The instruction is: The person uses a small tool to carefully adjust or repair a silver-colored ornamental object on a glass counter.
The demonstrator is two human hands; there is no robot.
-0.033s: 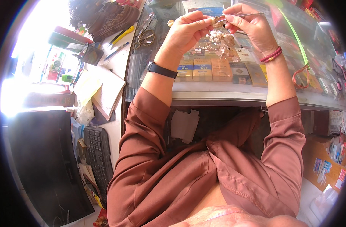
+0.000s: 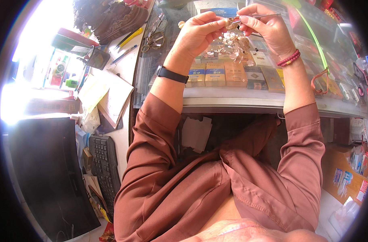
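Observation:
Over the far part of the glass counter (image 2: 232, 101), my two hands meet. My left hand (image 2: 199, 34), with a black band on its wrist, pinches a small brownish piece (image 2: 232, 21) between thumb and fingertips; its kind is too small to tell. Between the thumb and fingers of my right hand (image 2: 269, 33) is a slim metal tool (image 2: 268, 15) that looks like tweezers, its tip at the piece. Red beads circle that wrist. Just below the fingers, a loose heap of pale, thin flakes (image 2: 235, 42) lies on the glass.
Several small packs (image 2: 215, 75) show through the glass. A bright green strap (image 2: 310, 34) and a brown cord (image 2: 321, 82) lie at the right. To the left are a keyboard (image 2: 104, 165), a dark monitor (image 2: 47, 173), papers (image 2: 113, 94), pens (image 2: 124, 54) and a yellow cutter (image 2: 132, 37).

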